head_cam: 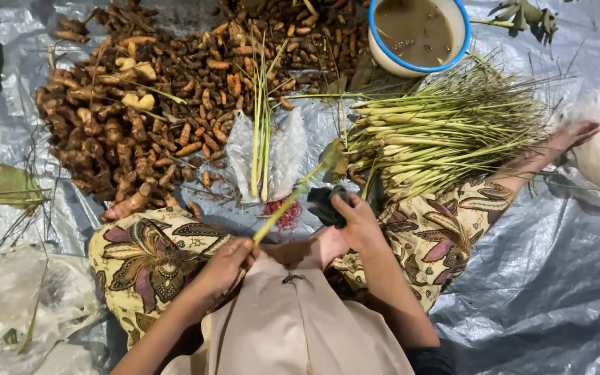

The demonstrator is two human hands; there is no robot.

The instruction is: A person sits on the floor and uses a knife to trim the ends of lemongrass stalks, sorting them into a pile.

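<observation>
The left hand (225, 265) is pinching the pale lower end of a long green lemongrass stalk (293, 198), fingers closed around it, so the stalk is slanting up across the lap toward the heap of green lemongrass stalks (439, 132). The right hand (355, 223) is gripping a dark crumpled cloth (326, 201) tightly, just beside the stalk. Behind, brown knobbly turmeric roots (126, 132) are lying piled on the grey plastic sheet (536, 278), near a white bowl with a blue rim (461, 28).
</observation>
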